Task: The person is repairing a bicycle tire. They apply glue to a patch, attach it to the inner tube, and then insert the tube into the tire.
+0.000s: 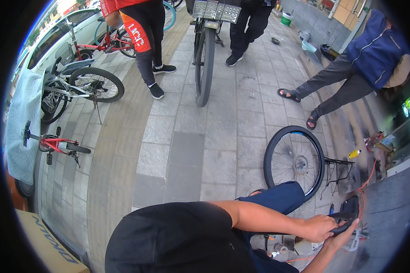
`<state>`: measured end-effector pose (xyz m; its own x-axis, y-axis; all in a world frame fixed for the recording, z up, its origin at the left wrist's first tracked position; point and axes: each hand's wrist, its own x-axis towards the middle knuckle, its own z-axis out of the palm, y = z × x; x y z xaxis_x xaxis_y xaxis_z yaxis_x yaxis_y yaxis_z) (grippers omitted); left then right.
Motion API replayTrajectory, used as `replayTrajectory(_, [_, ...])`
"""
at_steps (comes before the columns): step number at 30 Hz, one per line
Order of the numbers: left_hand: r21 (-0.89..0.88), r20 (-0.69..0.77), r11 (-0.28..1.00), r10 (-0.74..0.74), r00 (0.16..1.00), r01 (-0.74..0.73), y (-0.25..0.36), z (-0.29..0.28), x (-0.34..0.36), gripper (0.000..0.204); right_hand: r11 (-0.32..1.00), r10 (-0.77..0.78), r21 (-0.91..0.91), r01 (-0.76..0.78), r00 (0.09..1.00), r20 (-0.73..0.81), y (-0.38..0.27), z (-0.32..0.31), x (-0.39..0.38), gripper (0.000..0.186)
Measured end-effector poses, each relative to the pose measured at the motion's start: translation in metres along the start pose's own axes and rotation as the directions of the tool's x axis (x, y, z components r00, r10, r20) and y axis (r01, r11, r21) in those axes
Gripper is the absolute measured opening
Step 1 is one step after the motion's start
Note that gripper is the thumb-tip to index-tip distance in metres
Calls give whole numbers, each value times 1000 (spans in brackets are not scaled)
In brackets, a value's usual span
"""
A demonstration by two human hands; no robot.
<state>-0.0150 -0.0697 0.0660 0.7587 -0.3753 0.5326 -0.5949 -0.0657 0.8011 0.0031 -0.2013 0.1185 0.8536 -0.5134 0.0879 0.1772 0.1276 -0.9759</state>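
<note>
Both my hands are together at the lower right, around a black curved piece (346, 224) that looks like rubber; its exact kind is not clear. My left hand (321, 228) reaches across from the left, its fingers bent and closed on the near side of the piece. From below, my right hand (343, 239) cups its outer edge, with the fingers partly hidden. A bicycle wheel (267, 157) with a black tyre and a disc rotor stands just beyond my bent knee (280, 196). Tools and small parts lie below my hands, partly covered by my arms.
A black metal rack (337, 172) touches the wheel's right side. An orange cord (372, 175) runs along the wall near a yellow bottle (354, 154). A person in blue (373, 54) sits on the right steps. Two people stand ahead beside an upright bicycle (206, 63); more bicycles stand left.
</note>
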Motion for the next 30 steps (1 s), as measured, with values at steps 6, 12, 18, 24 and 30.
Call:
replayTrajectory(6, [87,25,989,119,993,-121,-3,11,-3,27,960,-87,-275,48,988,-128,-9,7,-8,41])
replayTrajectory(12, [88,342,938,288,894,-336,-18,3,14,21,967,-54,-252,32,995,-82,2,-11,-9,50])
replayTrajectory(18, [-30,454,916,370,810,-401,-47,15,27,22,918,372,-180,-354,925,80,32,-52,29,45])
replayTrajectory(24, [-119,234,992,-20,972,49,-58,31,15,28,944,327,-34,-327,945,2,69,-56,57,53])
replayTrajectory(30, [-316,90,947,89,992,-56,-41,16,22,33,868,421,191,-458,883,205,48,-43,71,51])
